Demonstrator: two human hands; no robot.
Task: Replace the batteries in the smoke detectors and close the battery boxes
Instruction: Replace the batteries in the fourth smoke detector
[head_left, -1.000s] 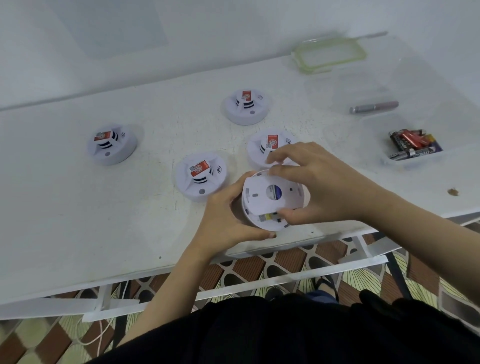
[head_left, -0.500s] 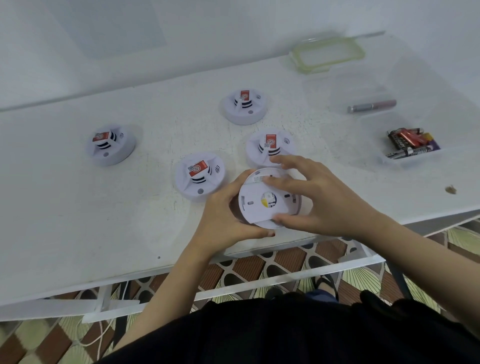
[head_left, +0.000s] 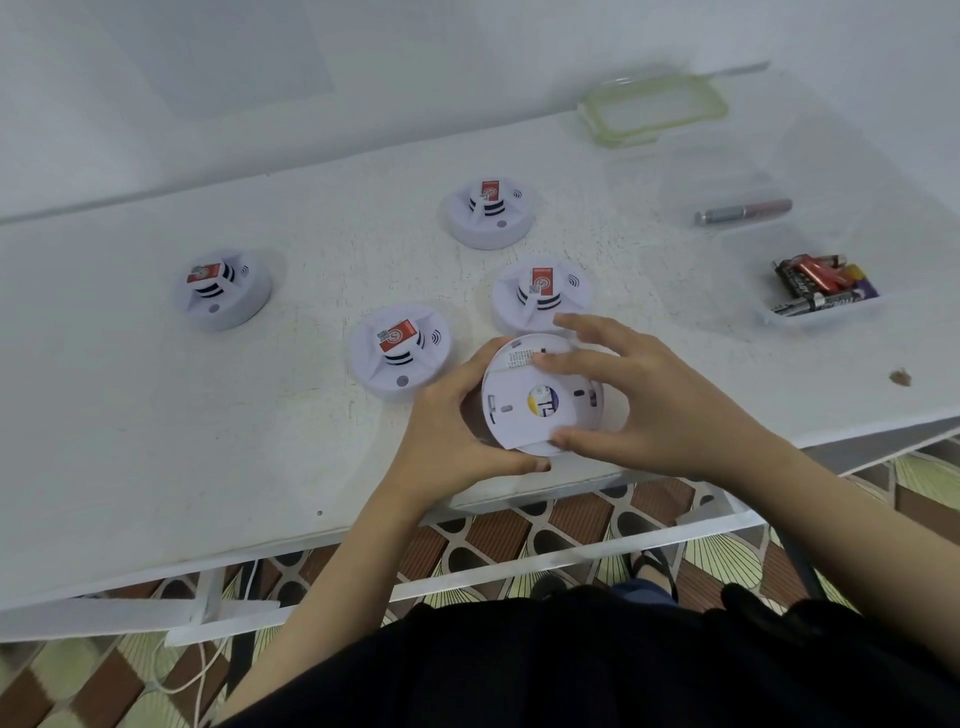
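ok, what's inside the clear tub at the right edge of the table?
A loose heap of batteries, red, black and purple-yellow, lying in the clear tub. They overlap, so the count and anything beneath them cannot be told.

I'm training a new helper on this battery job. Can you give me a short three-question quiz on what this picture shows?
1. True or false: the held detector, gripped by the left hand and the right hand, shows its flat back to the camera.
2. How many other detectors sit on the table? A) three B) four C) five
3. Fill in: the loose batteries lie in a clear plastic ___ near the table's right end.

Key: 1 true; 2 B; 3 container.
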